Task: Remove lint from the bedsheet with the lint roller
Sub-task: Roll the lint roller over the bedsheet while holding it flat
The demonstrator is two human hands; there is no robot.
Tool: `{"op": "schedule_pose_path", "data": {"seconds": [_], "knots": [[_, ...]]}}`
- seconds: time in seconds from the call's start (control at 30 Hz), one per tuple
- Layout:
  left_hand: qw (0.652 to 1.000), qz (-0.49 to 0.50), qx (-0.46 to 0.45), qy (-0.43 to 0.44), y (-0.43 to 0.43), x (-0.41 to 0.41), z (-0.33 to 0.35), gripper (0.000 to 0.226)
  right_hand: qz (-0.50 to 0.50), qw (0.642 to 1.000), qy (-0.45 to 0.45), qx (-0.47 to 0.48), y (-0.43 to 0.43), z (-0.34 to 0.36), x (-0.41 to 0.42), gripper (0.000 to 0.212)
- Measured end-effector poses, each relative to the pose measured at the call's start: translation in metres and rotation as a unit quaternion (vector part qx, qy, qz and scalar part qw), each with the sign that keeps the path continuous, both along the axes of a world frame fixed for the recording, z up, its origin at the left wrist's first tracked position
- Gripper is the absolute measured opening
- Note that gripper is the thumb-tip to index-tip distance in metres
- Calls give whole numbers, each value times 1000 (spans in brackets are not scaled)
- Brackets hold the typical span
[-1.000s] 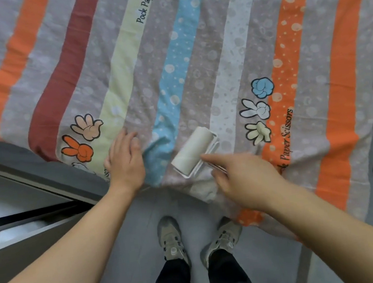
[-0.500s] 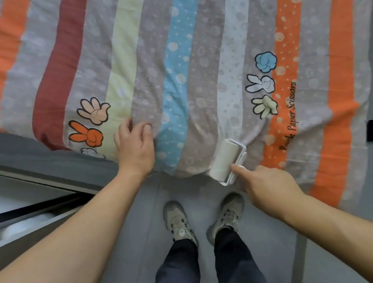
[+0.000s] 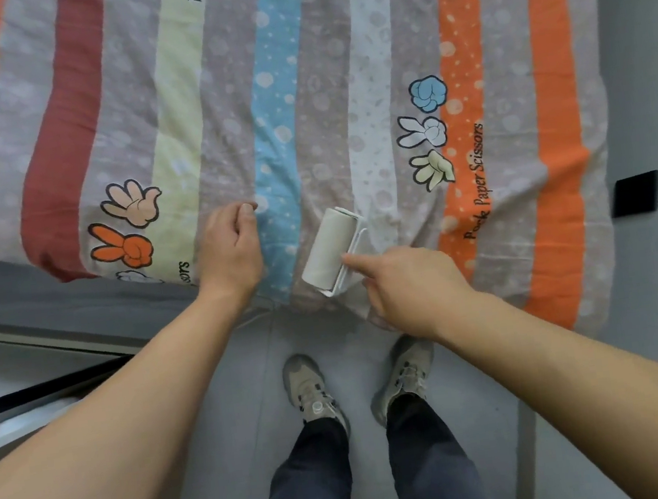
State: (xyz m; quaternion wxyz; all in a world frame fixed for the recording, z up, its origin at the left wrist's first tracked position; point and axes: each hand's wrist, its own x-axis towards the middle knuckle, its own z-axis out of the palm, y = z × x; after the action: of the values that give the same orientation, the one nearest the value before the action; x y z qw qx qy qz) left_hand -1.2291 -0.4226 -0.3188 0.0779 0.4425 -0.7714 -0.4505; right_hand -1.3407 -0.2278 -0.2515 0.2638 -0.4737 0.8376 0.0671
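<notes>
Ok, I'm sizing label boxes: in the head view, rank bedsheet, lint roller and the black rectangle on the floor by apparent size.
1. bedsheet, by far.
2. lint roller.
3. black rectangle, a little smaller; it lies farther away, so real size is unsure.

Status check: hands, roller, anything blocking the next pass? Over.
Left hand curled on bedsheet near its edge, grip unclear. Right hand holds lint roller, drum down on the grey stripe. Nothing on the sheet ahead.

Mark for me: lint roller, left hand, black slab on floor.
lint roller (image 3: 329,248): head view, middle of the paper drum.
left hand (image 3: 231,247): head view, back of hand.
black slab (image 3: 636,193): head view, its centre.
</notes>
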Motion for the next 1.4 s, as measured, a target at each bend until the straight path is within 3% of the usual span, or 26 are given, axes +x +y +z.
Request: {"op": "schedule_pose_path", "data": {"seconds": [0.2, 0.37, 0.5, 0.7, 0.87, 1.07, 1.17, 1.4], "knots": [[998, -42, -9, -50, 21, -11, -1, 32, -9, 999, -14, 27, 48, -22, -23, 51], [998, -1, 26, -65, 52, -45, -4, 31, -63, 990, -4, 126, 143, -12, -47, 50], [998, 11, 32, -59, 78, -74, -6, 31, -62, 987, -28, 143, 181, 8, -63, 47], [999, -6, -27, -25, 98, -105, 10, 29, -114, 981, -157, -11, 145, 69, -117, 47], [1000, 12, -22, -9, 97, -124, 8, 35, -158, 973, -127, -114, 72, 24, -185, 41], [999, -41, 14, -33, 118, -142, -7, 44, -124, 985, -98, -63, 42, -34, -221, 39], [994, -94, -1, -63, 130, -147, -12, 54, -121, 989, -86, -27, 73, -35, -213, 41], [977, -182, -18, -113, 157, -175, -12, 55, -135, 984, -104, 53, 170, 9, -198, 37]]}}
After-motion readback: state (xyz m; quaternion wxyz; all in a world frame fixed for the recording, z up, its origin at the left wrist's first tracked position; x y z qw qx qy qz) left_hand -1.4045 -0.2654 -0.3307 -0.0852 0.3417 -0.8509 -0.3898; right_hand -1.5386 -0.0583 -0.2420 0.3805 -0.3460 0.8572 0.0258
